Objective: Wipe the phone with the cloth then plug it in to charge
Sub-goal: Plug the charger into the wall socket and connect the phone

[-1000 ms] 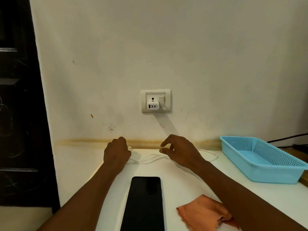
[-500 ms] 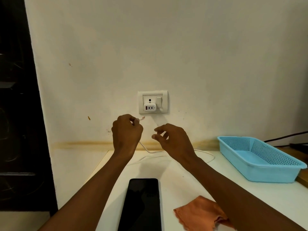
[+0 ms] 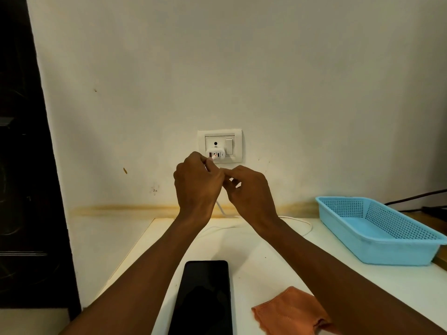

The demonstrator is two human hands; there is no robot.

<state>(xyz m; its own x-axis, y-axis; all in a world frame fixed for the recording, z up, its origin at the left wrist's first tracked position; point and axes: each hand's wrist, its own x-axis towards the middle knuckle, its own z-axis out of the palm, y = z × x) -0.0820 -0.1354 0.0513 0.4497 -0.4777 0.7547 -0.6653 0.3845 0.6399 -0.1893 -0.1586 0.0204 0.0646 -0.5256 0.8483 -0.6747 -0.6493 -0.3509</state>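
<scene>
A black phone (image 3: 203, 298) lies screen up on the white table (image 3: 266, 257), near the front edge. An orange cloth (image 3: 290, 310) lies crumpled to its right. My left hand (image 3: 197, 187) is raised to the white charger adapter (image 3: 216, 154) in the wall socket (image 3: 220, 146), pinching the plug end of the white cable (image 3: 300, 226) right at the adapter's ports. My right hand (image 3: 249, 192) is beside it, fingertips touching the left hand's fingers; whether it grips the cable is hidden. The rest of the cable trails down to the table.
A light blue perforated basket (image 3: 377, 228) stands at the table's right side. A dark cabinet (image 3: 24, 165) fills the left edge. Dark cables (image 3: 416, 198) run along the wall at far right.
Both hands rose from the table to the wall socket. My left hand lifted the cable's plug end up to the adapter's ports, and the right hand closed in beside it.
</scene>
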